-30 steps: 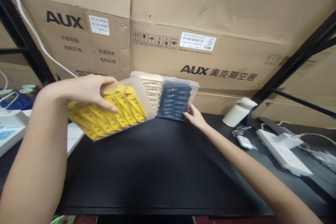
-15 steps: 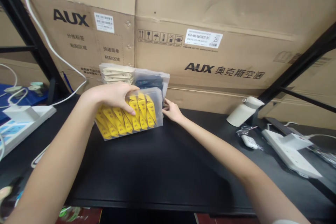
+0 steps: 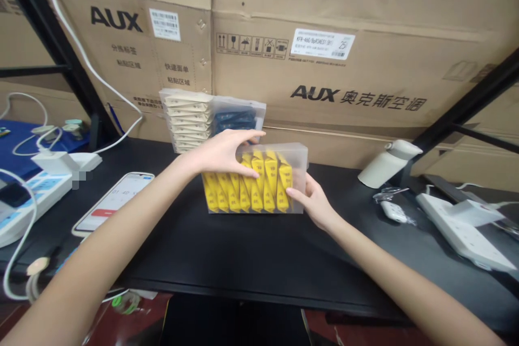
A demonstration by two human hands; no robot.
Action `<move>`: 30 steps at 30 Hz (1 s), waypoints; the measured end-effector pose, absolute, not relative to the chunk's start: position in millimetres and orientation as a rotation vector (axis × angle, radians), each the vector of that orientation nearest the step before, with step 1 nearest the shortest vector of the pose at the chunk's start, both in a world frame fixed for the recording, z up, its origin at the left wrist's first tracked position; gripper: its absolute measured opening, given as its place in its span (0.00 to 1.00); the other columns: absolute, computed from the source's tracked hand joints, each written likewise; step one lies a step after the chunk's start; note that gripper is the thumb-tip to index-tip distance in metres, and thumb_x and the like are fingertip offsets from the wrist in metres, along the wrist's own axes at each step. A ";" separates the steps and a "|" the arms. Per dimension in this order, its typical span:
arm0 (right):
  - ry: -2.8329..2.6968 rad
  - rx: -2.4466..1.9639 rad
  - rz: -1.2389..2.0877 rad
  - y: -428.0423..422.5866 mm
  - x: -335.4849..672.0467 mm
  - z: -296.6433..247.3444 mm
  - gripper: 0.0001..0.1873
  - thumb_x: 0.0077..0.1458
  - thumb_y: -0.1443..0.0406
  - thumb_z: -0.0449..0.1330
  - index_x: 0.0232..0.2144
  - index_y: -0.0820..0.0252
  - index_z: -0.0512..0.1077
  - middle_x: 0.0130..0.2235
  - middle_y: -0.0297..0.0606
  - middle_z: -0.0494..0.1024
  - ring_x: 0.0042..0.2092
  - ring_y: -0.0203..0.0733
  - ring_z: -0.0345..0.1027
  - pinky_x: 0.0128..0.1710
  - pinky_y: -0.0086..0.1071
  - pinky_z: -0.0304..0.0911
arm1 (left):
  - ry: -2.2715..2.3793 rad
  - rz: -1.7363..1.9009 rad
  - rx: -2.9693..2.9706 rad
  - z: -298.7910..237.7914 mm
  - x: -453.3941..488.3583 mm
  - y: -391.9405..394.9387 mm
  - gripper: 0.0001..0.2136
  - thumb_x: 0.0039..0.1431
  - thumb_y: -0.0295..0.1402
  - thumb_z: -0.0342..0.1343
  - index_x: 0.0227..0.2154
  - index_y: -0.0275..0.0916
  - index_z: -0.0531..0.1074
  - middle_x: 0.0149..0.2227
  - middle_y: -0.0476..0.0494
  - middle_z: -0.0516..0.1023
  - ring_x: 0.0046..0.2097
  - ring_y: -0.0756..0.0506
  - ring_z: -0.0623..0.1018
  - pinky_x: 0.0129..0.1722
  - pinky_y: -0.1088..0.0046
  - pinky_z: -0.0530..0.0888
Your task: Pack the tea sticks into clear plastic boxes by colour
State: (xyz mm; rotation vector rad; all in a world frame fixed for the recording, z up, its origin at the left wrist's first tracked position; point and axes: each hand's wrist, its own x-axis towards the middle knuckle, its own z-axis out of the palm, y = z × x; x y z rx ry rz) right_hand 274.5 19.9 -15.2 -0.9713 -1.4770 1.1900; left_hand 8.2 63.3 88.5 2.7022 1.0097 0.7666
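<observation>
A clear plastic box (image 3: pixel 298 173) holds a row of yellow packets (image 3: pixel 257 184) and stands on the black tabletop in the middle. My left hand (image 3: pixel 221 154) reaches over its top left, thumb across the front and fingers toward the back, partly hidden. At the right end, my right hand (image 3: pixel 320 205) grips the same box, its thumb on the front face and its fingers behind. Further back, a second clear container (image 3: pixel 261 111) leans against the cardboard, with cream packets (image 3: pixel 188 121) on its left side and dark blue packets (image 3: pixel 235 119) on its right.
Large cardboard boxes (image 3: pixel 251 75) form the back wall. To the left lie a phone (image 3: pixel 117 200) and a white power strip (image 3: pixel 52 189) with cables. On the right are a cream bottle (image 3: pixel 387 165), a small white plastic-wrapped item (image 3: pixel 393 212) and another power strip (image 3: pixel 458 232).
The box of yellow packets has moved right and away from the container behind it, now sitting level. My right hand has come round to its right end. The phone has come into view.
</observation>
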 end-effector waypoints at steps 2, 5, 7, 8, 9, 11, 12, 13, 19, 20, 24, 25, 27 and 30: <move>-1.334 -1.010 1.199 19.9 277.6 -19.3 0.26 0.49 0.55 0.68 0.49 0.55 0.70 0.54 0.42 0.76 0.56 0.51 0.70 0.58 0.46 0.66 | 1.122 1.077 2.670 73.8 5.7 62.3 0.31 0.55 0.50 0.58 0.58 0.37 0.66 0.58 0.33 0.71 0.60 0.34 0.70 0.61 0.55 0.63; -1.181 -1.051 1.277 19.3 281.2 -22.1 0.24 0.51 0.53 0.66 0.48 0.56 0.71 0.55 0.43 0.76 0.55 0.54 0.72 0.54 0.47 0.70 | 1.299 1.433 2.369 42.9 0.1 62.1 0.33 0.55 0.48 0.59 0.60 0.38 0.62 0.65 0.32 0.62 0.66 0.33 0.60 0.65 0.51 0.56; -1.141 -1.066 1.303 17.6 282.0 -23.4 0.25 0.52 0.53 0.65 0.49 0.56 0.71 0.55 0.43 0.75 0.55 0.55 0.72 0.52 0.47 0.71 | 1.254 1.367 1.980 19.3 -0.1 60.8 0.38 0.53 0.48 0.62 0.63 0.41 0.57 0.66 0.32 0.60 0.66 0.32 0.62 0.63 0.50 0.62; -1.133 -1.068 1.304 16.7 281.8 -24.4 0.25 0.52 0.53 0.65 0.50 0.56 0.71 0.56 0.43 0.75 0.55 0.55 0.72 0.52 0.46 0.71 | 1.161 1.242 1.751 8.3 1.2 59.1 0.35 0.55 0.48 0.60 0.63 0.42 0.57 0.65 0.32 0.63 0.64 0.33 0.66 0.60 0.51 0.67; -1.126 -1.066 1.304 15.8 281.5 -25.8 0.25 0.53 0.52 0.64 0.50 0.56 0.71 0.56 0.43 0.75 0.56 0.55 0.71 0.53 0.46 0.71 | 1.053 1.118 1.541 -1.1 3.0 56.7 0.31 0.57 0.49 0.57 0.61 0.41 0.60 0.62 0.32 0.67 0.62 0.33 0.69 0.58 0.52 0.70; -1.107 -1.052 1.305 15.1 280.8 -29.7 0.26 0.56 0.47 0.59 0.50 0.56 0.72 0.56 0.42 0.75 0.58 0.55 0.69 0.54 0.46 0.70 | 0.886 0.972 1.232 -13.8 6.9 49.8 0.26 0.58 0.47 0.57 0.57 0.41 0.66 0.57 0.33 0.73 0.58 0.33 0.74 0.56 0.54 0.73; -1.099 -1.049 1.298 15.3 280.9 -32.2 0.28 0.57 0.45 0.56 0.50 0.55 0.73 0.56 0.42 0.75 0.59 0.54 0.68 0.55 0.46 0.70 | 0.841 0.952 1.143 -16.8 8.3 46.0 0.24 0.57 0.45 0.59 0.55 0.41 0.69 0.56 0.35 0.75 0.57 0.34 0.75 0.56 0.54 0.74; -1.097 -1.053 1.283 15.8 281.6 -35.0 0.29 0.59 0.43 0.52 0.50 0.55 0.74 0.55 0.41 0.76 0.59 0.54 0.67 0.56 0.46 0.69 | 0.822 0.958 1.086 -17.9 9.1 42.4 0.23 0.55 0.42 0.62 0.53 0.41 0.71 0.55 0.36 0.76 0.56 0.34 0.75 0.56 0.55 0.74; -1.344 -1.096 0.929 21.3 294.4 -49.4 0.28 0.60 0.44 0.53 0.52 0.53 0.74 0.57 0.38 0.74 0.62 0.53 0.64 0.64 0.48 0.58 | 0.854 1.076 0.924 -12.3 3.5 38.2 0.21 0.50 0.35 0.67 0.48 0.36 0.74 0.49 0.36 0.80 0.49 0.35 0.80 0.47 0.61 0.80; -1.400 -1.082 0.895 21.6 296.5 -50.9 0.28 0.61 0.45 0.52 0.54 0.53 0.73 0.58 0.37 0.73 0.62 0.52 0.64 0.64 0.49 0.56 | 0.850 1.084 0.921 -12.3 1.8 39.7 0.21 0.50 0.34 0.67 0.47 0.36 0.75 0.49 0.35 0.81 0.49 0.35 0.81 0.46 0.62 0.81; -1.494 -1.050 0.865 21.4 300.0 -54.5 0.26 0.64 0.49 0.52 0.58 0.51 0.69 0.61 0.36 0.70 0.64 0.50 0.61 0.66 0.49 0.52 | 0.835 1.116 0.937 -13.8 -2.9 44.6 0.19 0.49 0.32 0.68 0.46 0.36 0.76 0.48 0.37 0.81 0.47 0.36 0.82 0.42 0.66 0.82; -1.502 -1.046 0.860 21.4 300.0 -54.9 0.26 0.64 0.49 0.51 0.59 0.51 0.68 0.61 0.36 0.70 0.64 0.49 0.60 0.66 0.49 0.51 | 0.836 1.122 0.933 -13.8 -3.2 45.0 0.19 0.48 0.32 0.68 0.45 0.36 0.76 0.47 0.38 0.82 0.46 0.37 0.82 0.41 0.67 0.82; -1.524 -1.042 0.850 21.6 299.8 -55.2 0.26 0.64 0.49 0.52 0.59 0.51 0.67 0.61 0.37 0.70 0.65 0.49 0.59 0.66 0.49 0.51 | 0.844 1.132 0.914 -13.0 -3.0 44.9 0.19 0.48 0.31 0.68 0.45 0.36 0.76 0.46 0.38 0.82 0.45 0.37 0.82 0.40 0.68 0.82; -1.553 -1.064 0.835 22.1 300.0 -54.0 0.28 0.63 0.48 0.52 0.59 0.52 0.67 0.60 0.38 0.71 0.64 0.50 0.61 0.64 0.49 0.56 | 0.860 1.135 0.884 -11.0 -2.5 43.4 0.20 0.47 0.31 0.68 0.45 0.36 0.76 0.45 0.38 0.82 0.44 0.38 0.83 0.39 0.68 0.83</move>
